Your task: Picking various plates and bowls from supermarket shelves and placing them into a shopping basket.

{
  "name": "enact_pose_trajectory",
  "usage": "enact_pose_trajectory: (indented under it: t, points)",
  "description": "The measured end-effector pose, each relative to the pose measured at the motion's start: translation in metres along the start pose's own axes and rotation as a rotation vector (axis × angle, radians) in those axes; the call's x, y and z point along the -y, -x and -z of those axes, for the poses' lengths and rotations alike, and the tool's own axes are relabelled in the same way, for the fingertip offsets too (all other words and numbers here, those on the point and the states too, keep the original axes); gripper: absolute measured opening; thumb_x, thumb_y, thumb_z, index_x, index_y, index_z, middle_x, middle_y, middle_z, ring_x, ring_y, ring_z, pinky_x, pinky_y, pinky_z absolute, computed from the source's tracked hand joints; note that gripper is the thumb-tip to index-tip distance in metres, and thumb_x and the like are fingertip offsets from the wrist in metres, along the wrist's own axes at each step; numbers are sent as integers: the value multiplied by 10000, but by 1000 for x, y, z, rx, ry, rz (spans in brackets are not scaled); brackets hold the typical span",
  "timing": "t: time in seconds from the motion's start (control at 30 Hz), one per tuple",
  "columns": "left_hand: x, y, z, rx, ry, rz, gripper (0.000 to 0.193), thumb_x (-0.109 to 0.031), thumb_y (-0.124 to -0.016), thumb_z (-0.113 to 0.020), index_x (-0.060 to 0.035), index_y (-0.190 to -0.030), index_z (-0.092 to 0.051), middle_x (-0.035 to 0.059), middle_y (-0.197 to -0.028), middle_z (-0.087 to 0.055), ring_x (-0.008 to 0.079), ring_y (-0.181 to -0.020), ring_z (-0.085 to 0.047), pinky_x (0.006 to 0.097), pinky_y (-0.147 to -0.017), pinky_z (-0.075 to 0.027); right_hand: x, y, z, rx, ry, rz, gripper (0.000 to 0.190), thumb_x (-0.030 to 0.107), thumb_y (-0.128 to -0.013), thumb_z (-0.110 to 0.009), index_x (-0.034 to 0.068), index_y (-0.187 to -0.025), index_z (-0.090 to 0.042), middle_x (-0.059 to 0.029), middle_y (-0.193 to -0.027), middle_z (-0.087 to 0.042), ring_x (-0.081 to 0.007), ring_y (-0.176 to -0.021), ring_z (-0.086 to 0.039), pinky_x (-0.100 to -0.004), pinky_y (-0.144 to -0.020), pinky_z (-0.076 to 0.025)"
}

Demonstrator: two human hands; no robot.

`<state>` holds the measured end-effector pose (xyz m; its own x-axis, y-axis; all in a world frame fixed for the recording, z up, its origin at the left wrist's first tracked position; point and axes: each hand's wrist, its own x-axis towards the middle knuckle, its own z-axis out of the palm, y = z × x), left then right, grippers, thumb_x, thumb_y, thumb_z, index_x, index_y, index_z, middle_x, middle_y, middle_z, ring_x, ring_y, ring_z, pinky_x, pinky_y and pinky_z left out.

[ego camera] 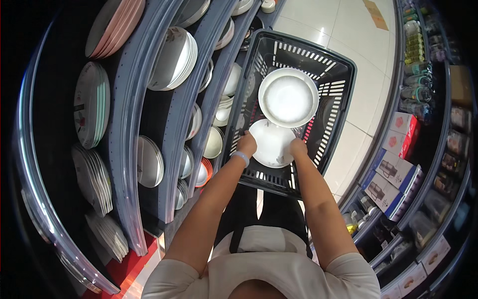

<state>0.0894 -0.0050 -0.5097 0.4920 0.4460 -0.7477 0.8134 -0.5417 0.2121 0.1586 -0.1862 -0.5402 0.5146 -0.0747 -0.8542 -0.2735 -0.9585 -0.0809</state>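
Note:
A white plate with a faint leaf pattern lies level over the near half of a black plastic shopping basket. My left hand grips its left rim, and my right hand has hold of the right rim. Just beyond it, a round white bowl sits in the far half of the basket, close against the plate's far edge. The fingers of both hands are mostly hidden under the plate. Whether more dishes lie beneath it, I cannot tell.
Shelves on the left hold stacked white plates, pink plates and orange-rimmed bowls. Along the right stand shelves with boxed goods and bottles. Pale floor tiles run between; cardboard lies farther off.

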Motion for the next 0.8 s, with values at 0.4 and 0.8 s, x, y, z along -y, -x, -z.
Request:
enact_pose_trajectory:
  t: [0.4, 0.8]
  points:
    - [-9, 7, -1, 11, -52, 15, 369, -107, -791, -407, 36, -1130, -372, 251, -1044, -514, 372, -952, -520, 398, -805, -438, -7, -13, -18, -30, -124, -178, 298, 114, -730, -527, -34, -989, -543, -221, -1068, -525, -314, -1012, -514, -374, -840, -427]
    - [13, 37, 9, 11, 209, -79, 509, -186, -695, -544, -3, -1141, -382, 255, -1070, -493, 377, -990, -486, 405, -850, -388, -3, 18, -5, -82, -123, -50, 298, 128, -736, -497, -15, -993, -545, -214, -1045, -542, -344, -979, -527, -391, -824, -431]
